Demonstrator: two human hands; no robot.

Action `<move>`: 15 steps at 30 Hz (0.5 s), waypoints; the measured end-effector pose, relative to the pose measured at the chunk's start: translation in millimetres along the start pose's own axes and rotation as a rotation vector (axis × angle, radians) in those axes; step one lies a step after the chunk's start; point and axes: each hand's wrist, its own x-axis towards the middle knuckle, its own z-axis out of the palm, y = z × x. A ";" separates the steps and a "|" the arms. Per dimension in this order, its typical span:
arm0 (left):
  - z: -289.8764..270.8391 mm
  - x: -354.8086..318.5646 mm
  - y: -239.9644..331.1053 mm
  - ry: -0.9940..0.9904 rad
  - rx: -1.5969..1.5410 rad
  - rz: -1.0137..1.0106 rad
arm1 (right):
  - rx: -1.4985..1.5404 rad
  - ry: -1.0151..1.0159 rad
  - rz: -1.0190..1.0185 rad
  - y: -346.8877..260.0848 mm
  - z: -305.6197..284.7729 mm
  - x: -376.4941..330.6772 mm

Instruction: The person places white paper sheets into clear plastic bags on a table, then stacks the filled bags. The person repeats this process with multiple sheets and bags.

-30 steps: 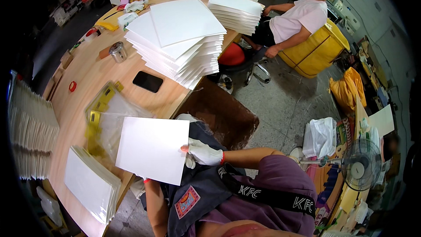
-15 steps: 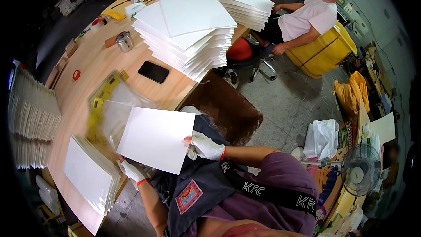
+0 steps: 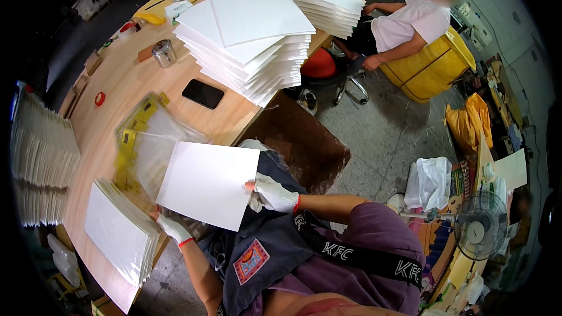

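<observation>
A white rectangular sheet or thin board (image 3: 208,184) is held at an angle over the table's near edge. My right hand (image 3: 274,193), in a white glove with a red cuff and bare fingertips, grips its right edge, thumb on top. My left hand (image 3: 174,228), gloved the same way, is closed by the sheet's lower left corner; the sheet partly hides its fingers, and what they pinch cannot be made out. Clear plastic bags (image 3: 155,158) with yellow printed strips lie behind the sheet. Left of my left hand is a stack of plastic-wrapped white packs (image 3: 117,234).
On the wooden table (image 3: 111,129) lie a black phone (image 3: 203,93), a metal canister (image 3: 164,54) and a tall pile of white boards (image 3: 260,14). Wrapped packs (image 3: 44,146) are stacked at the far left. Another person (image 3: 410,26) sits at the back right. A fan (image 3: 477,228) stands right.
My left hand has shifted slightly left and up along the sheet's corner. My right hand keeps its grip and the sheet is almost still. The whole view has drifted slightly.
</observation>
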 end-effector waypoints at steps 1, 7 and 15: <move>10.0 -14.0 9.8 0.038 -0.038 -0.002 | -0.008 -0.006 0.006 0.5 2.5 0.8; -20.8 13.8 -16.1 -0.016 0.212 0.003 | -0.056 0.114 0.028 11.2 -6.7 1.6; -9.6 -8.6 -15.5 -0.116 -0.027 0.098 | -0.110 0.120 0.024 1.5 4.0 -3.4</move>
